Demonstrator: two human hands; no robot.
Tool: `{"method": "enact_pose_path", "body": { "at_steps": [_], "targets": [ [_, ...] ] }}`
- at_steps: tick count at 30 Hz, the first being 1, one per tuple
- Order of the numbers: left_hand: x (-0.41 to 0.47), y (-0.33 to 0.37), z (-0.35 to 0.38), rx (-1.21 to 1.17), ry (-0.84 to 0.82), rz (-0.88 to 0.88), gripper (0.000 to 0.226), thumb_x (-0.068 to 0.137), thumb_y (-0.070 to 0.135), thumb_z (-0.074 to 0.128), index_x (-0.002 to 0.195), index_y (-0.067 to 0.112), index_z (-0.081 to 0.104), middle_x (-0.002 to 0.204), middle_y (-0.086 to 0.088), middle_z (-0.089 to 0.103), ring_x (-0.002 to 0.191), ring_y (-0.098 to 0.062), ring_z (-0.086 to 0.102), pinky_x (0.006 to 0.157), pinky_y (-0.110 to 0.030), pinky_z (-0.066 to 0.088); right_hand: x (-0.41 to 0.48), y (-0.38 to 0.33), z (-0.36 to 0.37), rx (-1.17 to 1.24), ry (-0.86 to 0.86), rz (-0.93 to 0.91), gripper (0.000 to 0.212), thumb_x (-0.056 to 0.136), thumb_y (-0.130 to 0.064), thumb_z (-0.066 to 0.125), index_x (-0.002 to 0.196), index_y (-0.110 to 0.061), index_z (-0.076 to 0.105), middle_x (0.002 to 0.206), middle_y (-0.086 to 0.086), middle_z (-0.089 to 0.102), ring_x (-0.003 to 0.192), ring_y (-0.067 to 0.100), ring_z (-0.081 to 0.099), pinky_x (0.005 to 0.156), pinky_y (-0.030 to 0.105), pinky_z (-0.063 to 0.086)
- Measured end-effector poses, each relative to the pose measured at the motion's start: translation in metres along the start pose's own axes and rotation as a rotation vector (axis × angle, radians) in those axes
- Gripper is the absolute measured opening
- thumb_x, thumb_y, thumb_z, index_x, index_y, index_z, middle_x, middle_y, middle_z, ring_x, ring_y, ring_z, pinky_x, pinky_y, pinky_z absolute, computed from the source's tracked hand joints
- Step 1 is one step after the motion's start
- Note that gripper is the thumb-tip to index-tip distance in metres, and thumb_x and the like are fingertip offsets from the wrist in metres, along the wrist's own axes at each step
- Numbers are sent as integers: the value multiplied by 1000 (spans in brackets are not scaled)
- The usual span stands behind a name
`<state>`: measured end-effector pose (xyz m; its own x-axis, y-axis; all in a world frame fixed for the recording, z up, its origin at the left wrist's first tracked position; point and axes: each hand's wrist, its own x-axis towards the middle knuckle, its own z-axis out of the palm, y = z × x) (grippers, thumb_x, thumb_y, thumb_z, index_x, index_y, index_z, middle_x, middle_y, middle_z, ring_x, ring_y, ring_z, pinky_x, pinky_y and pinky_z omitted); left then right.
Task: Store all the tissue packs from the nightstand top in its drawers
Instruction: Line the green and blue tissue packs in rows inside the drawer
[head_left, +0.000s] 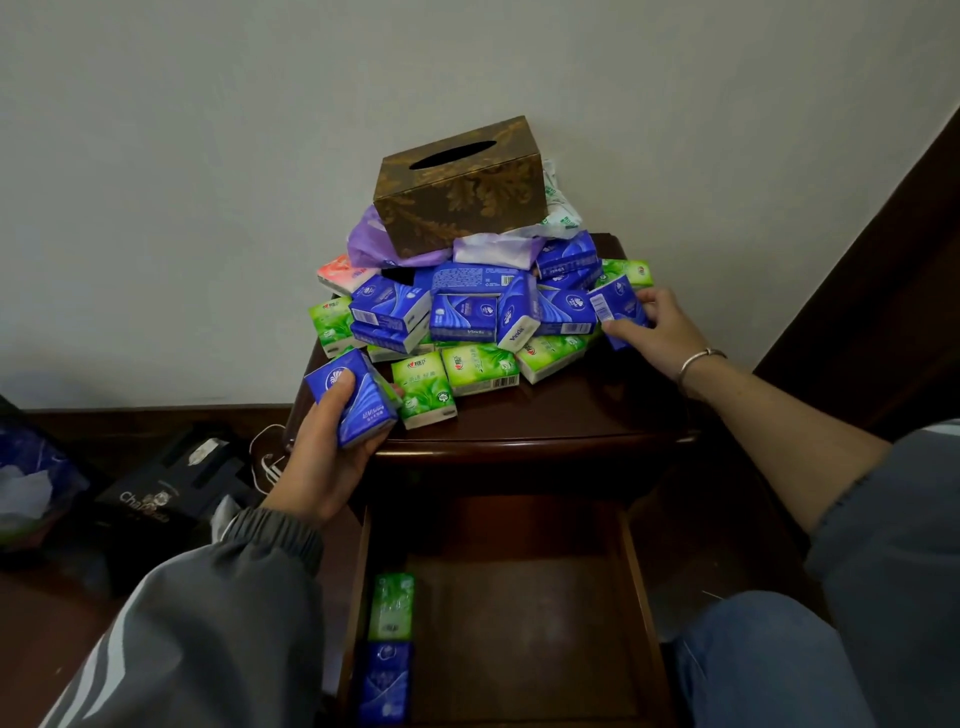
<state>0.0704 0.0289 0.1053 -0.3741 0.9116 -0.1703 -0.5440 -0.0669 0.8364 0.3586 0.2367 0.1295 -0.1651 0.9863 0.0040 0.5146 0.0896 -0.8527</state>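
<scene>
Clearing the nightstand (545, 410)
Our left hand (324, 457) grips a blue tissue pack (358, 400), our right hand (652, 325) curls round a second pack (615, 306) in the pile (467, 322); next we lower both into the open drawer (519, 597).

The left hand (324, 457) grips a blue pack (358, 397) beside the pile (467, 317), the right hand (657, 327) another pack (615, 306), open drawer (641, 613) below.

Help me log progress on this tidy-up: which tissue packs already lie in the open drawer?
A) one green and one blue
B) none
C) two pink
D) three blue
A: a green pack and a blue pack lie end to end along the left side of the drawer.
</scene>
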Motion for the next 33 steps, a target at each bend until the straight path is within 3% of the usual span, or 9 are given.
{"method": "enact_pose_path", "body": {
  "at_steps": [3, 6, 10, 13, 17, 23, 27, 30, 33],
  "targets": [
    [1, -1, -2, -6, -1, 2, 27, 90, 35, 56, 112, 20, 64, 107, -4, 71, 95, -15, 69, 83, -30, 57, -4, 3, -6, -94, -5, -36, 62, 78, -33, 73, 128, -13, 41, 125, 4, 57, 101, 16, 57, 83, 30, 46],
    [2, -1, -3, -14, 5, 1, 27, 89, 36, 58, 110, 20, 64, 104, -4, 72, 93, -16, 70, 80, -29, 58, -8, 8, -14, -110, 44, 12, 63, 76, -37, 73, 126, -13, 44, 115, 0, 55, 92, 13, 54, 74, 27, 43],
    [3, -2, -4, -13, 4, 5, 28, 91, 36, 56, 112, 19, 63, 103, -4, 72, 92, -16, 70, 81, -30, 58, -11, 7, -18, 78, 130, 71, 58, 77, -34, 73, 124, -12, 46, 111, 1, 56, 80, 5, 55, 60, 17, 40],
    [3, -3, -3, -24, 19, 4, 27, 91, 35, 56, 112, 18, 62, 100, -5, 72, 91, -17, 71, 81, -30, 58, -11, 3, -12, 168, 43, 105, 63, 74, -27, 76, 126, -11, 45, 116, 3, 58, 91, 12, 59, 73, 22, 47],
    [2, -2, -3, -36, 26, 3, 27, 89, 36, 58, 107, 18, 64, 97, -6, 72, 91, -18, 71, 80, -29, 58, -13, 7, -8, 116, -3, 141, 75, 69, -24, 81, 130, -12, 39, 123, 5, 56, 99, 16, 58, 80, 28, 48],
    [3, -3, -3, -24, 19, 7, 30, 88, 38, 59, 111, 20, 64, 103, -4, 71, 93, -16, 69, 81, -29, 57, -21, 10, -19, -27, 100, 130, 78, 67, -16, 82, 130, -10, 37, 119, 4, 52, 95, 17, 53, 77, 29, 45],
    [2, -4, -2, -17, 28, 20, 24, 90, 36, 57, 108, 22, 64, 102, -3, 71, 92, -15, 69, 83, -29, 57, -25, 5, -22, -150, 23, 226, 61, 65, -20, 83, 117, -5, 54, 108, 7, 61, 88, 21, 57, 72, 31, 45],
    [1, -3, -1, -28, 22, 23, 25, 91, 35, 56, 110, 21, 64, 103, -3, 71, 92, -15, 69, 84, -29, 57, -29, -1, -21, -147, -3, 254, 46, 66, -20, 83, 106, -8, 62, 97, 8, 62, 73, 16, 54, 59, 26, 42],
    [1, -4, 1, -28, 27, 31, 26, 93, 35, 55, 113, 20, 62, 104, -3, 70, 91, -14, 69, 79, -27, 58, -34, 2, -18, -112, 76, 250, 50, 64, -19, 83, 108, -5, 62, 107, 11, 65, 89, 26, 61, 72, 32, 50]
  ]
}}
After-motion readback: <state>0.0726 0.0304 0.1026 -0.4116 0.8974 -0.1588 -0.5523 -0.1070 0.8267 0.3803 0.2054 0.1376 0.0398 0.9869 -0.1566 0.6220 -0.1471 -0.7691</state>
